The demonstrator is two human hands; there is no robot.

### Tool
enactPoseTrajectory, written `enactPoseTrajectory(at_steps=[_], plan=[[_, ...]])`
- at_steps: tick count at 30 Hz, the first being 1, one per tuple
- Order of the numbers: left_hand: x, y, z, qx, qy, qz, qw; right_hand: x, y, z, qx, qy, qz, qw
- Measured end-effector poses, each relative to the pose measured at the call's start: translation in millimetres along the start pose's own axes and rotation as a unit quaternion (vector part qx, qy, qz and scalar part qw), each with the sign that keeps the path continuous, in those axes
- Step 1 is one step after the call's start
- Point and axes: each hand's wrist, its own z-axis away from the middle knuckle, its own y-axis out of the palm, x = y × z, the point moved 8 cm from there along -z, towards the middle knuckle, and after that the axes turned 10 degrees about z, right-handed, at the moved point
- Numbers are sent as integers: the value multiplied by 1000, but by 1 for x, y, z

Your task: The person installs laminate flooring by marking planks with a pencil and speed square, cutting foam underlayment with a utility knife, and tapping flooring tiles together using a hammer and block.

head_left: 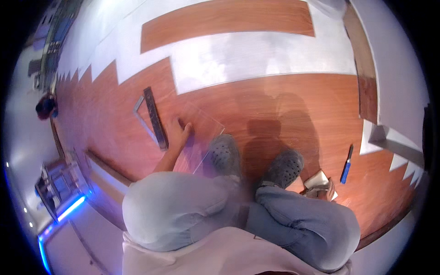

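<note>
My left hand (178, 133) rests on a loose wood-look plank piece (204, 133) left of my shoes, with thumb and finger apart. Just left of that hand, a carpenter's square (155, 118) with a dark bar and a silvery arm lies on the floor. My right hand (328, 191) is down beside my right shoe, partly hidden by my knee. Its fingers are bent at a pale cream piece (317, 178), whose kind I cannot make out. Near it lies a blue-handled knife or saw-like tool (347, 167).
Reddish-brown flooring planks (275, 98) end in a stepped edge against white underlay (229, 57). One loose plank (229, 20) lies farther out. A long board (107, 173) stands left of my knee. A wall (396, 59) rises at right. Another person (46, 107) is at far left.
</note>
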Motion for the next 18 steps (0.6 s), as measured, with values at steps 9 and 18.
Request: enactPoseTrajectory(at_steps=[9,18], plan=[[34,-17,-21,182,-125,159,962,12,-17,-11,-18,4,5,1000],[111,-25,-26,87,-105,339,931,48,-44,-30,-56,-25,-6,998]])
